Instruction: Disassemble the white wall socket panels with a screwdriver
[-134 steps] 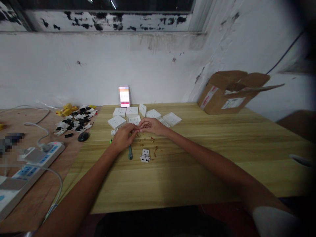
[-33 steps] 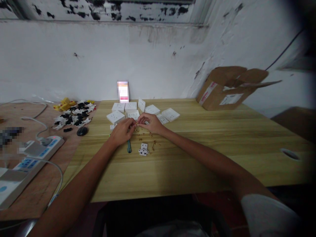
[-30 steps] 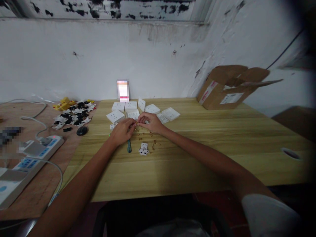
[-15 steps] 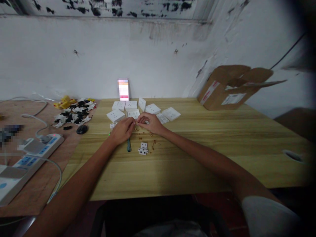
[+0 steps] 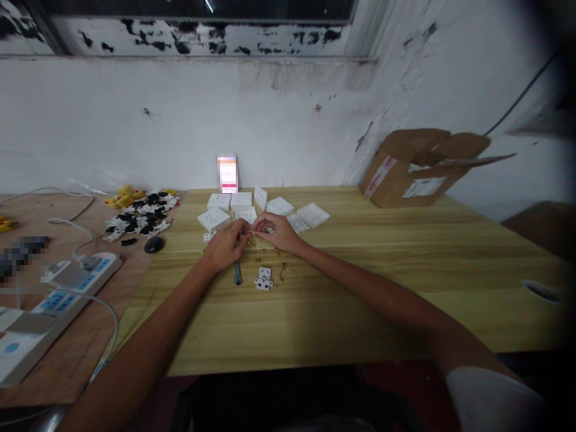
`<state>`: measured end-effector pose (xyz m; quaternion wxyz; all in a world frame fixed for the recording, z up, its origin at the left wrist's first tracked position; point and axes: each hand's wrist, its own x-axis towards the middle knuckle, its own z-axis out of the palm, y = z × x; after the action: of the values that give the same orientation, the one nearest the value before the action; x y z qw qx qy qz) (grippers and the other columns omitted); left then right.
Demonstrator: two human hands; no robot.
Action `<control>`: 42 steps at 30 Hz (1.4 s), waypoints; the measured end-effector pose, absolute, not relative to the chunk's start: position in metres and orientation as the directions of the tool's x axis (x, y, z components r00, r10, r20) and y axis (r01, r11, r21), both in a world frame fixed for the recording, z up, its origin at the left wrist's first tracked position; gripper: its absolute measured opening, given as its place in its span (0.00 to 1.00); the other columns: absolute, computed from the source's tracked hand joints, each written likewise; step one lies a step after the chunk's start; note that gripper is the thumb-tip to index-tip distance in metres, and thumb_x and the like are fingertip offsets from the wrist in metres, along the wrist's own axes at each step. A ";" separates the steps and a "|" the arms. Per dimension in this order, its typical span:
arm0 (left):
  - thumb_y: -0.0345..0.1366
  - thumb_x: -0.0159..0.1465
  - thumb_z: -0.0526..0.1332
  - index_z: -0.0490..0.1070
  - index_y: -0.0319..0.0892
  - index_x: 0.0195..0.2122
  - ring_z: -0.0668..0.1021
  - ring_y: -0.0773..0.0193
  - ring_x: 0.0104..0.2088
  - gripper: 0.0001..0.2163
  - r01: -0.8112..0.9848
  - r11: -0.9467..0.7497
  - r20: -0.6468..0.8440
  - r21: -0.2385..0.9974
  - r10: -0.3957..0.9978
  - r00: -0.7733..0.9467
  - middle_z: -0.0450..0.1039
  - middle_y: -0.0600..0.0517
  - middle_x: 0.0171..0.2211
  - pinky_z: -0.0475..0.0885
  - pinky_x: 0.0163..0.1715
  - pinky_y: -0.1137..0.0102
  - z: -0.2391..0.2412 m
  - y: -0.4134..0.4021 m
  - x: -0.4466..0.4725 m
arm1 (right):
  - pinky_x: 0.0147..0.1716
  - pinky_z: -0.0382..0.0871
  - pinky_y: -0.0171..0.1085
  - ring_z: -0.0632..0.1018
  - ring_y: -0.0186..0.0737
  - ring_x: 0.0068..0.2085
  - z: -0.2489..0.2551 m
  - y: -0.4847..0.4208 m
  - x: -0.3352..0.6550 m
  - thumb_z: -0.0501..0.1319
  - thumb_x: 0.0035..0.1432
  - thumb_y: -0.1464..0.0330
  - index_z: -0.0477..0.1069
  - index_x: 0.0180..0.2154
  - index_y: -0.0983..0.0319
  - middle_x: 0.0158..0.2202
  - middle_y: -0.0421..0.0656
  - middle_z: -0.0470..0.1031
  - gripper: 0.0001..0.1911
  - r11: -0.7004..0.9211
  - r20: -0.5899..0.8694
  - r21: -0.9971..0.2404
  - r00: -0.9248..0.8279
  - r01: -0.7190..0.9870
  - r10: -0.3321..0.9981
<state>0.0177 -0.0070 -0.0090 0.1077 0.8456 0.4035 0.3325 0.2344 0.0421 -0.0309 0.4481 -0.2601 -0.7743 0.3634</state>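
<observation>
L hand & R hand, fingers narrow, pinch tiny gold-coloured metal pc over yellowish wood-grain tabletop.

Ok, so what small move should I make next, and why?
I'd probably lower the left hand and right hand slightly toward the table before parting them. They nearly meet, seemingly around something too small to make out, and loose gold-coloured bits lie close by, so a dropped piece might get mixed in.
</observation>
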 end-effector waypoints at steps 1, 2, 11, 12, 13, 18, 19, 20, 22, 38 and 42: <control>0.35 0.70 0.57 0.68 0.45 0.46 0.78 0.55 0.38 0.05 0.613 -0.651 0.474 0.448 0.754 0.454 0.76 0.49 0.38 0.72 0.41 0.61 -0.009 -0.007 0.018 | 0.40 0.76 0.39 0.77 0.36 0.35 -0.031 0.042 0.234 0.70 0.59 0.64 0.75 0.40 0.61 0.35 0.41 0.77 0.10 0.603 0.508 -0.794 -0.461 0.076 0.727; 0.35 0.70 0.56 0.68 0.45 0.45 0.78 0.55 0.38 0.05 0.616 -0.651 0.475 0.445 0.754 0.454 0.75 0.49 0.38 0.71 0.41 0.61 -0.009 -0.007 0.018 | 0.39 0.76 0.39 0.77 0.36 0.35 -0.031 0.043 0.234 0.70 0.59 0.64 0.75 0.40 0.61 0.35 0.41 0.77 0.10 0.607 0.514 -0.791 -0.459 0.071 0.724; 0.37 0.73 0.53 0.69 0.44 0.43 0.77 0.55 0.38 0.06 0.625 -0.650 0.481 0.433 0.753 0.450 0.74 0.48 0.37 0.70 0.42 0.61 -0.009 -0.007 0.019 | 0.39 0.75 0.38 0.77 0.35 0.35 -0.032 0.042 0.235 0.70 0.60 0.65 0.75 0.40 0.60 0.35 0.40 0.77 0.09 0.611 0.520 -0.789 -0.457 0.067 0.722; 0.37 0.73 0.53 0.69 0.44 0.43 0.77 0.55 0.38 0.07 0.630 -0.645 0.476 0.431 0.756 0.449 0.75 0.48 0.36 0.70 0.42 0.61 -0.009 -0.007 0.019 | 0.39 0.75 0.38 0.77 0.35 0.35 -0.032 0.042 0.235 0.70 0.60 0.65 0.75 0.40 0.60 0.35 0.40 0.77 0.08 0.612 0.520 -0.788 -0.456 0.069 0.722; 0.38 0.73 0.52 0.69 0.44 0.42 0.77 0.54 0.38 0.08 0.639 -0.639 0.468 0.429 0.762 0.448 0.75 0.48 0.36 0.70 0.41 0.61 -0.008 -0.007 0.019 | 0.39 0.75 0.38 0.77 0.35 0.35 -0.032 0.042 0.235 0.70 0.60 0.65 0.75 0.40 0.60 0.35 0.41 0.77 0.08 0.613 0.521 -0.787 -0.456 0.071 0.721; 0.38 0.73 0.52 0.70 0.44 0.40 0.77 0.55 0.37 0.09 0.649 -0.626 0.441 0.433 0.775 0.453 0.75 0.49 0.35 0.69 0.40 0.61 -0.010 -0.006 0.019 | 0.39 0.75 0.38 0.77 0.35 0.35 -0.033 0.042 0.235 0.70 0.60 0.65 0.76 0.40 0.61 0.35 0.41 0.77 0.09 0.616 0.523 -0.786 -0.465 0.061 0.714; 0.37 0.73 0.53 0.70 0.44 0.41 0.77 0.55 0.37 0.07 0.637 -0.632 0.449 0.441 0.770 0.453 0.75 0.49 0.35 0.69 0.41 0.62 -0.010 -0.006 0.018 | 0.38 0.75 0.38 0.77 0.35 0.35 -0.034 0.042 0.235 0.70 0.60 0.65 0.76 0.40 0.61 0.35 0.41 0.77 0.09 0.614 0.523 -0.787 -0.467 0.055 0.713; 0.36 0.72 0.54 0.70 0.44 0.42 0.77 0.55 0.38 0.06 0.624 -0.637 0.458 0.454 0.767 0.450 0.75 0.49 0.36 0.69 0.41 0.62 -0.011 -0.005 0.018 | 0.38 0.75 0.38 0.77 0.35 0.35 -0.034 0.043 0.235 0.70 0.60 0.65 0.76 0.40 0.61 0.34 0.40 0.77 0.08 0.613 0.524 -0.788 -0.467 0.051 0.713; 0.36 0.70 0.58 0.69 0.44 0.44 0.77 0.56 0.38 0.04 0.607 -0.630 0.471 0.485 0.773 0.426 0.75 0.50 0.38 0.69 0.40 0.63 -0.011 -0.005 0.019 | 0.38 0.75 0.38 0.77 0.35 0.35 -0.034 0.042 0.235 0.71 0.60 0.64 0.76 0.40 0.61 0.34 0.40 0.77 0.09 0.611 0.523 -0.790 -0.463 0.053 0.716; 0.41 0.70 0.60 0.68 0.44 0.43 0.75 0.59 0.35 0.07 0.549 -0.589 0.492 0.593 0.805 0.332 0.72 0.51 0.35 0.69 0.37 0.64 -0.018 -0.001 0.018 | 0.38 0.74 0.38 0.77 0.35 0.35 -0.035 0.039 0.234 0.70 0.60 0.64 0.76 0.39 0.60 0.35 0.41 0.77 0.08 0.616 0.531 -0.785 -0.437 0.070 0.726; 0.39 0.73 0.53 0.68 0.44 0.36 0.75 0.58 0.36 0.09 0.554 -0.631 0.473 0.542 0.775 0.420 0.73 0.51 0.34 0.68 0.40 0.63 -0.018 -0.001 0.018 | 0.39 0.75 0.38 0.77 0.36 0.35 -0.033 0.037 0.234 0.70 0.60 0.63 0.76 0.40 0.60 0.36 0.41 0.77 0.10 0.610 0.523 -0.788 -0.436 0.080 0.732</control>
<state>0.0177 -0.0007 -0.0176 0.1532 0.8285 0.4010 0.3596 0.2336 0.0373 -0.0331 0.4610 -0.2637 -0.7699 0.3539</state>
